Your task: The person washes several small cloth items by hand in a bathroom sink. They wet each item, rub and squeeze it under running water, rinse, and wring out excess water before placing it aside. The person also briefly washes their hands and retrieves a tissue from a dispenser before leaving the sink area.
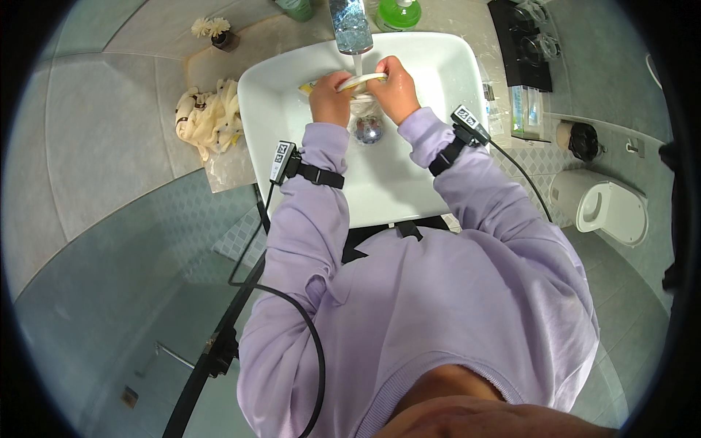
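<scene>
In the head view, my left hand and my right hand are over the upper part of a white washbasin. Between them they grip a pale strip of wet cloth or a similar soft item, one end in each hand. Water runs from the faucet just behind it. Part of the item, with a yellow patch, shows left of my left hand. Below my hands lies the round metal drain. Its exact kind and the undersides of my fingers cannot be made out.
A cream-coloured cloth bundle lies left of the basin. Behind stand a green soap bottle, a green tube and a small flower pot. Glasses on a black tray and a clear box are at right, a toilet beyond.
</scene>
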Tool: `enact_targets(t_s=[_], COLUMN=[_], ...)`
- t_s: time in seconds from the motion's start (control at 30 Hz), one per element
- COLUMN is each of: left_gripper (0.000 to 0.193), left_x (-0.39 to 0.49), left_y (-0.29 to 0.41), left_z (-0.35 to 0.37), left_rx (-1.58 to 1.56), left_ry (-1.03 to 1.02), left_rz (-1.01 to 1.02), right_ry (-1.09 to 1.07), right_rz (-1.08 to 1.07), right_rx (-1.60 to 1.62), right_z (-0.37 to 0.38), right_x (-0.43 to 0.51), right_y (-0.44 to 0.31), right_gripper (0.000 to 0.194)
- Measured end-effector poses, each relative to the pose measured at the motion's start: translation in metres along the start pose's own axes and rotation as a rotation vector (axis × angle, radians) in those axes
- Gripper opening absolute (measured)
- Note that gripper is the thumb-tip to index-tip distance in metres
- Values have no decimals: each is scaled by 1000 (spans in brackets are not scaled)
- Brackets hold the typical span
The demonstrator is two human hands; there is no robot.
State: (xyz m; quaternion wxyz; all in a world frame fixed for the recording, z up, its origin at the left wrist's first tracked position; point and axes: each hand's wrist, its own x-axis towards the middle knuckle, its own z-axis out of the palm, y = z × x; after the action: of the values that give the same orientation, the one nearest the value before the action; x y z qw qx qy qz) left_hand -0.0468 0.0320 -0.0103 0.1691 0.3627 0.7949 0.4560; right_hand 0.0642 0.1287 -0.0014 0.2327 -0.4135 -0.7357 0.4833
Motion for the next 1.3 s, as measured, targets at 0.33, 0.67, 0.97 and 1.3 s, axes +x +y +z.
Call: enact_targets(t_s=[0.33, 0.67, 0.97, 1.3], left_gripper=[51, 39, 41, 25], left_x=[-18, -2, -7, -4], left_y=[19, -2, 18, -9], left_z=[-8, -25, -5, -7], left_rx=[-1221, -1122, -867, -1127], left_ry=[-300, -133, -227, -123], left_rz=[-560, -789, -334, -742], right_ry=[-179, -325, -57, -128], right_rz=[576, 266, 410, 92], right_rx=[575, 420, 482, 236], right_z=[4, -4, 2, 7], right_x=[12, -16, 13, -7], right_y=[16, -8, 7, 15], right_gripper=[19, 23, 17, 22])
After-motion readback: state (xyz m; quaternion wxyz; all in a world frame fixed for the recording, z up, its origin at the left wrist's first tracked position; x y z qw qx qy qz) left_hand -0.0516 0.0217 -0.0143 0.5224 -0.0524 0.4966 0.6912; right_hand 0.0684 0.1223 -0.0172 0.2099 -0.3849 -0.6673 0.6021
